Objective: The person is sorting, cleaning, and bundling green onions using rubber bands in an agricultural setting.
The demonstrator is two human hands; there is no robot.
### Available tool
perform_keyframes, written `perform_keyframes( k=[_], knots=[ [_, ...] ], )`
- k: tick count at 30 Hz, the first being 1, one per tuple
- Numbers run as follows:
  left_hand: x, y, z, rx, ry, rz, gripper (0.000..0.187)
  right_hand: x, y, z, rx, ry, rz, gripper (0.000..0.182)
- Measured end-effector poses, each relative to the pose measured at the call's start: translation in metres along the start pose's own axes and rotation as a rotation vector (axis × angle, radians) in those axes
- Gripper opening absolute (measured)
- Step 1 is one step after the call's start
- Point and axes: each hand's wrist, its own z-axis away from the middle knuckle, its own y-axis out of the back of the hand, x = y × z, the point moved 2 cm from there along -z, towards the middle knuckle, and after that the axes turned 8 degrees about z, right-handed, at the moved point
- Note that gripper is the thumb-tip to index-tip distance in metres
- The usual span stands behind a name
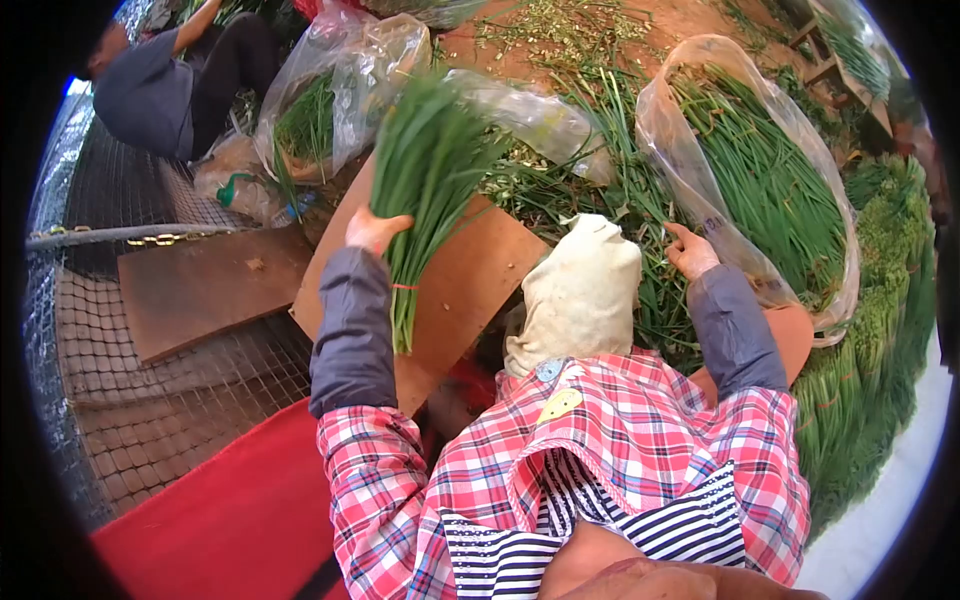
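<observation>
Green, grass-like stalks fan out in a loose, blurred spray at upper centre: this is the bunch (430, 170), held up over a brown board (480, 270). From my remote view, I see the left hand (375, 232) closed around its middle, fingers wrapped behind. A red band (405, 287) circles the stems below that grip, probably keeping the lower ends together while the leafy tops spread freely.

At right of centre, the right hand (692, 252) has its index finger stretched out, beside loose stalks (645, 200) and an open clear bag (845, 225). I cannot tell whether it pinches anything. More stalks (770, 170) lie lengthwise inside the bag — its mouth is wide, which seems to leave them easy to reach. Between the forearms rises a cream cloth bundle (585, 285).

At far right, more greenery (850, 430) is massed together, a few red bands showing. Another person (150, 105) is at upper left, near a second clear bag (395, 50). A second board (215, 285) lies on black netting (140, 400), above a red surface (230, 500) at lower left.
</observation>
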Motion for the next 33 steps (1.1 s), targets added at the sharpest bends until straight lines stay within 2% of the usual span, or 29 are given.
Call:
perform_keyframes(
  k=[1,2,3,4,5,6,7,9,10,11,13,14,15,16,17,18,19,21,22,23,25,28,29,31,32,33],
  knots=[
    [-0.006,0.009,0.010,-0.053,-0.029,0.297,0.055,0.005,-0.001,0.001,0.007,0.009,-0.006,0.052],
    [-0.018,0.014,0.022,0.005,-0.193,0.602,0.043,0.012,-0.001,0.003,0.012,0.016,-0.008,0.051],
    [-0.022,0.025,0.042,0.038,-0.065,0.818,0.039,0.018,-0.001,0.004,0.015,0.027,-0.007,0.050],
    [-0.022,0.040,0.066,0.078,0.073,1.034,0.035,0.023,0.002,0.004,0.035,0.019,-0.064,0.038],
    [-0.025,0.053,0.088,0.188,0.177,1.148,0.034,0.029,0.004,0.000,0.016,-0.003,-0.068,0.035],
    [-0.063,0.063,0.088,0.191,0.173,1.417,0.036,0.034,0.008,-0.007,-0.004,-0.020,-0.066,0.032],
    [-0.054,0.071,0.114,0.111,0.230,1.670,0.037,0.030,0.013,-0.013,-0.028,-0.035,-0.060,0.030],
    [-0.077,0.079,0.135,0.295,0.008,1.723,0.044,0.006,0.028,-0.020,-0.040,-0.078,-0.065,0.028],
    [-0.078,0.078,0.151,0.450,0.022,1.643,0.045,-0.009,0.033,-0.023,-0.050,-0.097,-0.073,0.028],
    [-0.075,0.069,0.165,0.596,0.037,1.560,0.046,-0.026,0.034,-0.029,-0.005,0.017,-0.057,0.027],
    [-0.070,0.042,0.190,0.428,0.054,1.572,0.043,-0.056,0.034,-0.038,0.096,0.229,-0.028,0.024],
    [-0.064,0.014,0.194,0.455,0.067,1.698,0.047,-0.071,0.033,-0.037,0.126,0.264,-0.067,0.023],
    [-0.069,-0.017,0.196,0.314,0.226,2.075,0.054,-0.088,0.031,-0.035,0.157,0.300,-0.106,0.021],
    [-0.073,-0.043,0.209,-0.041,0.356,1.911,0.061,-0.097,0.031,-0.037,0.191,0.337,-0.143,0.020],
    [-0.079,-0.060,0.217,-0.230,0.623,1.704,0.062,-0.097,0.032,-0.043,0.135,0.303,-0.188,0.020],
    [-0.064,-0.069,0.225,-0.449,0.623,1.626,0.056,-0.097,0.032,-0.051,0.080,0.267,-0.232,0.019],
    [-0.048,-0.066,0.236,-0.511,0.586,1.478,0.046,-0.098,0.032,-0.054,0.025,0.230,-0.277,0.019],
    [-0.027,-0.046,0.238,-0.373,0.299,1.173,0.037,-0.108,0.045,-0.049,-0.012,0.167,-0.193,0.020],
    [-0.014,-0.034,0.235,-0.321,0.217,1.328,0.021,-0.112,0.048,-0.046,-0.030,0.136,-0.151,0.020],
    [-0.004,-0.023,0.231,-0.181,0.190,1.292,0.021,-0.112,0.046,-0.046,-0.042,0.111,-0.179,0.020],
    [0.012,-0.002,0.221,-0.025,-0.111,0.960,0.028,-0.111,0.039,-0.045,-0.060,0.064,-0.235,0.021],
    [0.020,0.005,0.203,0.309,-0.551,0.308,0.043,-0.094,0.023,-0.043,-0.002,0.306,-0.154,0.021],
    [0.018,0.010,0.197,0.343,-0.593,0.139,0.049,-0.092,0.022,-0.036,-0.010,0.279,-0.070,0.022],
    [0.000,0.023,0.190,0.410,-0.616,-0.196,0.060,-0.068,0.006,-0.040,-0.066,0.280,-0.112,0.023],
    [-0.021,0.029,0.186,0.467,-0.576,-0.116,0.067,-0.070,0.006,-0.030,-0.086,0.240,-0.120,0.024],
    [-0.057,0.032,0.183,0.503,-0.469,0.007,0.065,-0.074,0.008,-0.020,-0.088,0.206,-0.057,0.024]
  ],
)
